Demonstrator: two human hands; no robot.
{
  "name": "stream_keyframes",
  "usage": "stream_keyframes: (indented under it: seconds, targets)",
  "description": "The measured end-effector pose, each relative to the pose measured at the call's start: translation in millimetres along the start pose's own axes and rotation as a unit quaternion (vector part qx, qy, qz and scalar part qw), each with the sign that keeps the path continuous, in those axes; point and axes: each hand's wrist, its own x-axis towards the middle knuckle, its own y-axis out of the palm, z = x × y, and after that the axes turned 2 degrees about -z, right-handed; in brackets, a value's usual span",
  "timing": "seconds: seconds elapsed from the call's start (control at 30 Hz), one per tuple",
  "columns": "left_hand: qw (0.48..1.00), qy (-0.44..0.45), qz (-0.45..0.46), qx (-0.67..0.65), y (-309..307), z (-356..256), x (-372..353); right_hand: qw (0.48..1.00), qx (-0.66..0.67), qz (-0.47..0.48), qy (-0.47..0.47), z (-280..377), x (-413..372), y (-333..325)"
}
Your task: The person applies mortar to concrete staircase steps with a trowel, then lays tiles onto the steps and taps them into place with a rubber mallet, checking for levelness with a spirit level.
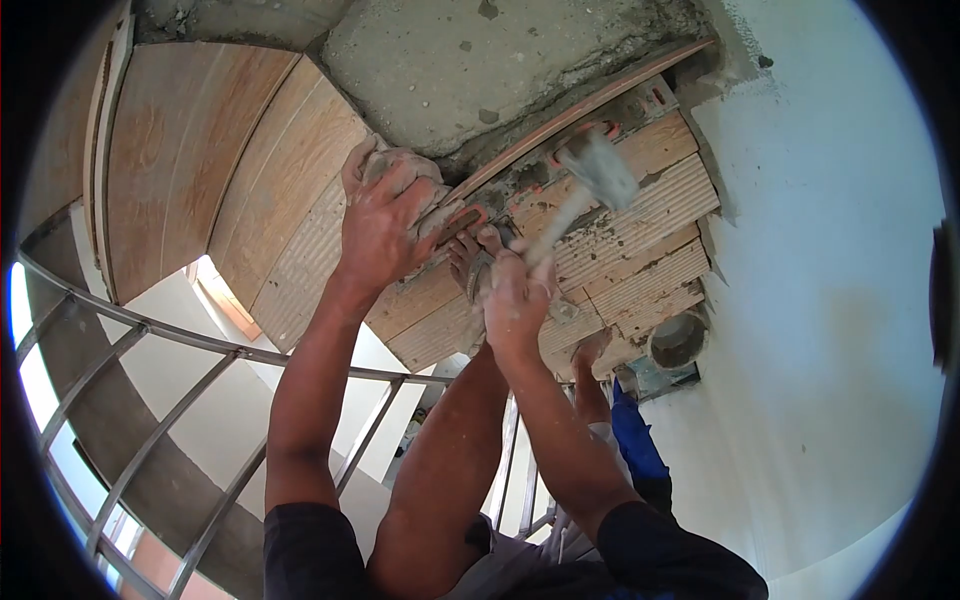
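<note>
My right hand (518, 300) is wrapped round the pale handle of a mallet (600, 172). The grey-white head is smeared by motion above the stair tiles. My left hand (385, 215), its fingers bent and coated in grey cement, is at the edge of the wood-look tiles; whatever lies under its fingers is hard to make out. Beside its thumb lies a spirit level (462, 226) with red-ringed openings, running along the step towards the wall. A long, thin tile edge (590, 100) runs alongside the level. My bare foot (480, 255) is between my hands on the step.
Rough wet-looking cement (430, 75) covers the surface beyond the tile edge. Wood-look stair tiles (270, 140) curve away to the left. A metal railing (240, 352) runs at the lower left. The white wall (820, 250) bounds the right side, with a round container (677, 340) near it.
</note>
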Motion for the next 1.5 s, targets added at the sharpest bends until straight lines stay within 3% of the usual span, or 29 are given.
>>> stream_keyframes:
  seconds: [0.13, 0.2, 0.23, 0.3, 0.43, 0.5, 0.53, 0.6, 0.73, 0.8, 1.07, 1.13, 1.2, 1.27, 1.3, 1.33, 1.37, 1.4, 1.47, 1.5]
  targets:
    - [1.000, 0.003, 0.000, 0.004, -2.4, 2.0, 1.2, 0.996, 0.044, 0.002, -0.077, 0.4, 4.3, -0.9]
    - [1.000, 0.005, -0.002, -0.003, 0.6, 1.0, 0.9, 0.941, 0.339, -0.010, 0.000, 2.5, 7.4, 9.2]
    - [1.000, 0.001, -0.005, -0.003, 1.1, 1.6, 0.6, 0.941, 0.338, -0.009, 0.000, 3.0, 8.7, 8.3]
    - [1.000, 0.000, -0.001, -0.007, 1.0, 0.1, -0.4, 0.999, 0.034, 0.001, -0.023, 1.9, 4.6, 4.7]
    - [1.000, 0.006, -0.002, -0.008, -0.9, 0.2, -1.1, 0.993, 0.084, 0.027, -0.082, 13.9, 0.9, 4.2]
    - [1.000, 0.003, -0.003, -0.010, 0.2, 3.4, 0.6, 0.973, 0.214, -0.064, -0.065, 18.1, 3.2, 24.5]
    - [1.000, 0.007, 0.000, -0.010, 0.3, 4.9, -0.6, 0.973, 0.211, -0.062, -0.063, 14.7, 1.6, 23.3]
    - [1.000, 0.012, 0.003, -0.011, 1.0, 3.0, -1.1, 0.997, 0.075, 0.017, -0.006, 8.5, -3.4, 15.5]
    - [1.000, -0.002, 0.004, -0.004, -2.4, 0.8, -1.9, 0.997, 0.041, 0.001, -0.058, 16.5, -3.4, 0.9]
    - [1.000, -0.005, 0.006, 0.007, 0.2, 1.7, 0.7, 0.951, 0.309, -0.005, -0.036, 19.2, 8.7, 6.3]
    - [1.000, -0.019, -0.006, 0.024, 3.5, -1.1, 0.0, 0.998, 0.052, -0.023, -0.004, 1.8, 6.8, 2.1]
    - [1.000, -0.018, -0.010, 0.016, 2.3, -2.8, -1.6, 0.956, 0.287, 0.058, -0.016, 0.5, 9.1, -12.0]
    - [1.000, -0.012, -0.024, 0.012, 2.1, -0.6, 3.3, 0.953, 0.300, 0.021, -0.030, -8.9, 28.1, -22.1]
    - [1.000, -0.011, -0.017, 0.008, 1.4, -1.0, 1.0, 0.895, 0.404, 0.139, 0.130, -41.6, 54.6, -45.8]
    - [1.000, -0.010, -0.018, 0.007, 2.2, -1.0, 0.5, 0.895, 0.404, 0.139, 0.128, -30.5, 43.9, -36.8]
    - [1.000, -0.009, -0.020, -0.001, 3.9, 0.1, -0.1, 0.959, 0.269, 0.085, 0.010, -8.3, 23.5, -16.5]
    - [1.000, -0.011, -0.023, -0.009, 4.4, 1.1, -1.4, 0.986, 0.123, 0.028, -0.107, 5.6, 11.0, -2.0]
    - [1.000, -0.012, -0.024, -0.008, 2.9, 1.5, -0.6, 0.986, 0.122, 0.030, -0.106, 7.9, 12.0, 3.9]
    - [1.000, -0.021, -0.013, -0.008, 0.0, -1.7, -0.2, 0.950, 0.296, -0.085, -0.048, 10.4, 12.7, 9.1]
    - [1.000, -0.021, -0.017, -0.008, 1.1, -1.5, 0.8, 0.951, 0.295, -0.081, -0.050, 10.3, 12.2, 15.6]
